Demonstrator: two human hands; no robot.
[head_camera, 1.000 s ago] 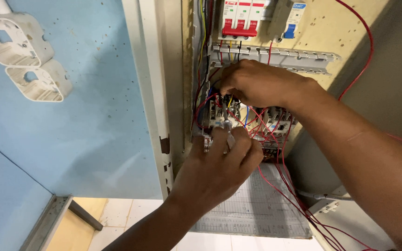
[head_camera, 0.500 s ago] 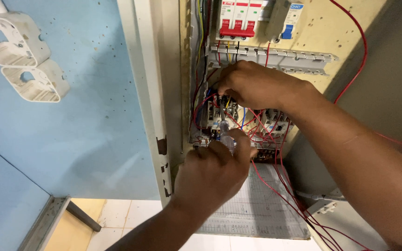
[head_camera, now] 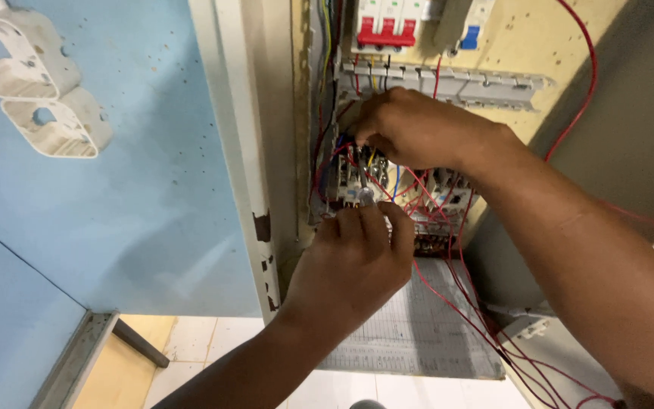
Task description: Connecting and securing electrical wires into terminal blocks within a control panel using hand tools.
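Observation:
My left hand [head_camera: 357,261] grips a screwdriver [head_camera: 364,189] whose clear handle end and thin shaft point up into a block of white contactors [head_camera: 448,198] on a beige electrical panel [head_camera: 509,45]. My right hand [head_camera: 418,129] reaches in from the right and pinches coloured wires [head_camera: 376,163] at the top of that block, just above the screwdriver tip. The tip itself is hidden behind my right fingers and the wires.
Breakers with red levers [head_camera: 384,23] and a grey slotted wire duct [head_camera: 456,82] sit above. Loose red wires [head_camera: 486,318] hang down at the right. A blue wall with two empty white socket boxes [head_camera: 35,91] lies left, beside a cream door frame [head_camera: 240,151].
My left hand has slid slightly lower and turned, so the screwdriver handle now shows above its fingers. My right hand stays on the wires.

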